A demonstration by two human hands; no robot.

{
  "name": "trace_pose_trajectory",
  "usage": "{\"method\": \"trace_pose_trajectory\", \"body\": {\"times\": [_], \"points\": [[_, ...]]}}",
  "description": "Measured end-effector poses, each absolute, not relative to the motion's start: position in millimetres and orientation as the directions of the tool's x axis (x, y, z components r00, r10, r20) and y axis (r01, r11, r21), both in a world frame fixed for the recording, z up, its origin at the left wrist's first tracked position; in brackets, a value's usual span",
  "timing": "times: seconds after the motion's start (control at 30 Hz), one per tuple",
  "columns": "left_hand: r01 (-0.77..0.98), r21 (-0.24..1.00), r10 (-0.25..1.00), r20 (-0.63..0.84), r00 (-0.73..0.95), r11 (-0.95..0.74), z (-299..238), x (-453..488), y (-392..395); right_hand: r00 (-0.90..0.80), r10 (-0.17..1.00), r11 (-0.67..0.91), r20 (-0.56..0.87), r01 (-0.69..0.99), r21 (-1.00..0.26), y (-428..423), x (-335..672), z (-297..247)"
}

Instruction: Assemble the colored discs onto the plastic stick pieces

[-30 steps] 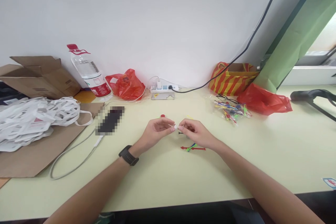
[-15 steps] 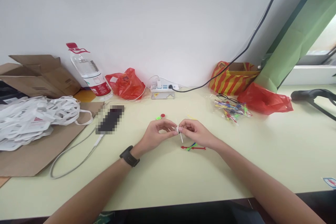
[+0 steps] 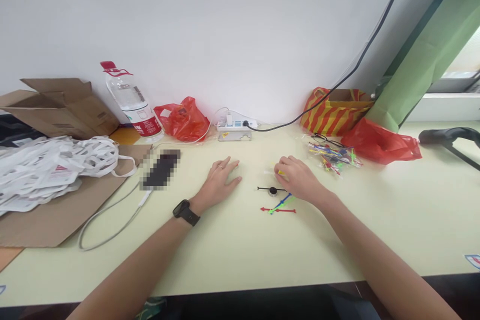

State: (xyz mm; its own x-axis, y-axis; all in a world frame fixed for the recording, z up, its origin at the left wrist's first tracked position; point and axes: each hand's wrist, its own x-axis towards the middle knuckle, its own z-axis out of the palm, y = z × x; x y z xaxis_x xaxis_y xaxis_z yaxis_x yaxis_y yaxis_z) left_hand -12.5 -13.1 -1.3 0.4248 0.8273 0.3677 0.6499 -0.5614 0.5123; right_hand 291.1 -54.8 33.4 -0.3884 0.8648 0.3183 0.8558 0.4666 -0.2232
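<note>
My left hand point(image 3: 216, 182) lies low over the table, fingers apart, holding nothing; a speck of red shows at its fingertips. My right hand point(image 3: 299, 178) has its fingers curled down on a small yellow plastic piece point(image 3: 281, 172), mostly hidden beneath them. A pale strip point(image 3: 268, 172) lies just left of those fingers. Below them is a thin black pointer point(image 3: 264, 188) with a round black centre. Nearer me, a red arrow pointer point(image 3: 287, 211) lies crossed by blue point(image 3: 284, 200) and green point(image 3: 271, 211) pointers.
A clear bag of coloured pointers point(image 3: 333, 156) and a red plastic bag point(image 3: 380, 142) lie at right. A power strip point(image 3: 236, 125) stands by the wall. Leftward are a phone point(image 3: 162, 170) with a cable, a large bottle point(image 3: 137, 107), a white strap pile point(image 3: 60, 167) and a cardboard box point(image 3: 71, 110).
My hands have moved apart. The white piece that was between them has left my left fingers, and the black pointer now shows on the table. My right hand has shifted right to the yellow piece.
</note>
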Motion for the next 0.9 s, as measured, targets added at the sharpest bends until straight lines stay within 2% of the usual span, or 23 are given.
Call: {"method": "trace_pose_trajectory", "body": {"times": [0.1, 0.2, 0.3, 0.37, 0.47, 0.67, 0.77, 0.9], "points": [[0.636, 0.499, 0.808, 0.367, 0.460, -0.589, -0.9, -11.1, -13.1, -0.419, 0.869, 0.478, 0.263, 0.848, -0.228, -55.8, 289.8, 35.2], [0.619, 0.486, 0.787, 0.388, 0.479, -0.617, 3.1, -7.0, -15.0, -0.411, 0.859, 0.508, 0.305, 0.756, -0.412, -62.6, 288.1, 47.2], [0.596, 0.490, 0.771, 0.405, 0.491, -0.637, 6.1, -3.0, -17.2, -0.585, 0.802, 0.517, 0.124, 0.574, -0.634, -71.2, 289.2, 60.2], [0.575, 0.501, 0.763, 0.429, 0.484, -0.646, 8.3, -0.1, -20.1, -0.701, 0.713, 0.484, -0.029, 0.521, -0.703, -76.1, 290.3, 64.3], [0.523, 0.539, 0.751, 0.484, 0.450, -0.661, 14.3, 5.0, -28.4, -0.742, 0.657, 0.476, -0.131, 0.544, -0.691, -81.2, 290.5, 64.2], [0.419, 0.638, 0.762, 0.512, 0.397, -0.647, 27.8, 13.4, -46.6, -0.670, 0.740, 0.522, -0.057, 0.625, -0.580, -83.1, 287.1, 62.7], [0.392, 0.654, 0.761, 0.520, 0.388, -0.647, 28.1, 15.2, -49.9, -0.630, 0.775, 0.504, -0.040, 0.655, -0.563, -81.9, 284.7, 62.5], [0.292, 0.727, 0.774, 0.514, 0.371, -0.622, 23.4, 17.9, -50.4, -0.641, 0.765, 0.500, -0.059, 0.650, -0.572, -80.5, 282.7, 59.4]]}}
